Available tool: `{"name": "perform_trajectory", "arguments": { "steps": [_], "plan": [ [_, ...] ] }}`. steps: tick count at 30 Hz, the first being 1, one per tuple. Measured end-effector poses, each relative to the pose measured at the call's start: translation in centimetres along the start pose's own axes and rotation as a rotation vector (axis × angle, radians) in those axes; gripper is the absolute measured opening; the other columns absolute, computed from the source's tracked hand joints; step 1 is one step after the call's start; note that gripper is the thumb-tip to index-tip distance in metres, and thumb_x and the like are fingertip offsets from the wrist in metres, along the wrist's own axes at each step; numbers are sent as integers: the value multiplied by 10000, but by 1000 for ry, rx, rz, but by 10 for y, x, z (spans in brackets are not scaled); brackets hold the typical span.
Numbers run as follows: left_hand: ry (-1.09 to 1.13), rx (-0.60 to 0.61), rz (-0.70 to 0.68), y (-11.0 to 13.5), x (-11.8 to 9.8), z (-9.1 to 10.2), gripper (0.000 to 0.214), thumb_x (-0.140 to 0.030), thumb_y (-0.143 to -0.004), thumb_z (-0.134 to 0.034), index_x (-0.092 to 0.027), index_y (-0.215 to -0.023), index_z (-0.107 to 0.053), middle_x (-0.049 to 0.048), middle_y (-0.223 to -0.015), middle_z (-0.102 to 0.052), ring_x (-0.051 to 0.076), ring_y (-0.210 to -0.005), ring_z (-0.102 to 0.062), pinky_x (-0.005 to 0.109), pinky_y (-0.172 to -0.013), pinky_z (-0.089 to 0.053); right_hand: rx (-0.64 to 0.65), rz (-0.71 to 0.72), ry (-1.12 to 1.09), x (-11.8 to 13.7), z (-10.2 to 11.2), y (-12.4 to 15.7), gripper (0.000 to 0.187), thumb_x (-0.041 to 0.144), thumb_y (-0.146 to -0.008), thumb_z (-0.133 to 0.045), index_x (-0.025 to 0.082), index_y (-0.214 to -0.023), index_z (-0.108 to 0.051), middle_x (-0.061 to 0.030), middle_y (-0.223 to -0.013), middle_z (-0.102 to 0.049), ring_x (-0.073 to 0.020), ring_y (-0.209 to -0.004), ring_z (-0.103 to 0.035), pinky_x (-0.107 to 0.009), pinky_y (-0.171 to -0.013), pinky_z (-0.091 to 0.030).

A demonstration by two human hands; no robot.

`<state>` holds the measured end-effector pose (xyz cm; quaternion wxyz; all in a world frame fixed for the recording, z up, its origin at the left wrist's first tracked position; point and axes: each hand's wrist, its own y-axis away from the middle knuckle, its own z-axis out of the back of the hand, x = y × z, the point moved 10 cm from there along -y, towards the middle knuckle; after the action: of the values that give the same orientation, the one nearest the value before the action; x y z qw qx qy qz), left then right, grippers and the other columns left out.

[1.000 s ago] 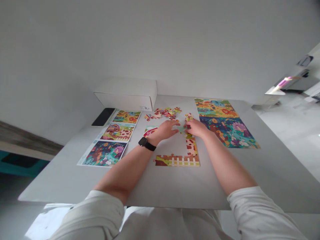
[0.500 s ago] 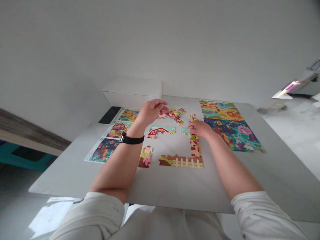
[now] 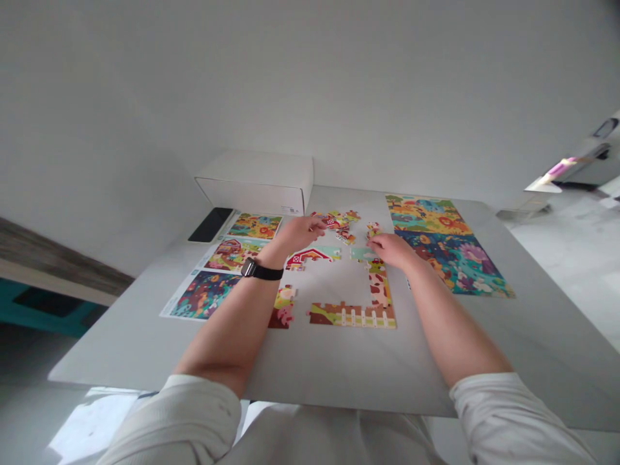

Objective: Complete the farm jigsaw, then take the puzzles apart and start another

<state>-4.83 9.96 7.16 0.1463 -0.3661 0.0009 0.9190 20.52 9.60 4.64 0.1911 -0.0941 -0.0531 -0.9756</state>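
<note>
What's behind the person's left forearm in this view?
On the left of the left forearm shows a sheet with three pictures; on its right, puzzle pieces with a pig. The forearm overlaps both, and the parts it covers cannot be seen.

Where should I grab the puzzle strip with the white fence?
Best guess: pinch the fence strip by its straight near edge, coming from the person's side. It lies flat with that edge uncovered, while its right end meets the brown-spotted column, so tugging there might pull them apart.
</note>
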Motion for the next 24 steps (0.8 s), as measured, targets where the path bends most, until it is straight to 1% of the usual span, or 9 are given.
{"name": "perform_trajectory", "arguments": {
  "steps": [3,5,7,11,14,17,19,21,24],
  "plan": [
    [-209,86,-62,3,1,-14,279,-251,-893,-679,-265,-1145,-798,25,-1139,-835,198,-1006,-783,272,-918,-593,-13,7,-24,-4,0,-1,276,276,-1049,-576,253,-1184,-816,-71,-1172,-831,-226,-1050,-758,-280,-845,-497],
    [-275,143,-90,6,2,-21,329,-233,-882,-672,-269,-1186,-791,33,-1215,-822,211,-1066,-777,286,-979,-583,-31,-15,-21,-12,1,-2,272,258,-1031,-599,252,-1190,-820,-71,-1196,-825,-231,-1072,-754,-289,-883,-510],
    [-309,168,-95,6,5,-24,356,-238,-881,-664,-265,-1214,-786,49,-1260,-809,226,-1112,-772,295,-1004,-576,-42,-45,4,-22,0,-4,273,255,-1025,-608,242,-1189,-827,-88,-1205,-816,-241,-1095,-743,-301,-920,-516],
    [-336,166,-76,4,13,-24,372,-273,-890,-650,-263,-1236,-785,65,-1330,-785,247,-1186,-755,316,-1041,-564,-80,-106,52,-39,-1,-5,309,281,-1035,-609,213,-1262,-806,-144,-1281,-762,-262,-1165,-708,-333,-1030,-503],
    [-348,160,-81,4,12,-24,380,-296,-904,-632,-269,-1252,-781,60,-1364,-772,248,-1222,-743,327,-1070,-552,-127,-150,67,-45,-2,-5,355,315,-1031,-623,210,-1339,-765,-161,-1330,-724,-274,-1231,-677,-350,-1093,-483],
    [-349,169,-78,4,10,-26,393,-313,-918,-624,-267,-1279,-771,64,-1332,-786,240,-1187,-756,319,-1059,-556,-174,-187,72,-46,-3,-6,484,370,-1004,-677,193,-1454,-680,-182,-1382,-695,-304,-1290,-643,-379,-1113,-480],
    [-335,167,-75,4,9,-26,388,-321,-923,-622,-257,-1274,-774,73,-1319,-791,243,-1177,-760,322,-1053,-560,-192,-198,69,-47,-5,-6,544,381,-984,-706,189,-1490,-644,-187,-1395,-687,-313,-1288,-641,-386,-1107,-486],
    [-324,160,-82,4,8,-27,373,-328,-923,-621,-253,-1251,-783,74,-1319,-791,247,-1191,-756,328,-1062,-557,-204,-190,56,-47,-5,-8,514,357,-982,-706,216,-1473,-655,-162,-1374,-700,-297,-1266,-651,-374,-1097,-491],
    [-325,147,-94,2,8,-27,363,-344,-930,-614,-261,-1239,-786,65,-1334,-786,245,-1233,-737,330,-1088,-546,-234,-190,28,-50,-3,-9,384,317,-1010,-652,246,-1382,-714,-121,-1305,-732,-266,-1213,-676,-355,-1080,-502]
  ]
}}
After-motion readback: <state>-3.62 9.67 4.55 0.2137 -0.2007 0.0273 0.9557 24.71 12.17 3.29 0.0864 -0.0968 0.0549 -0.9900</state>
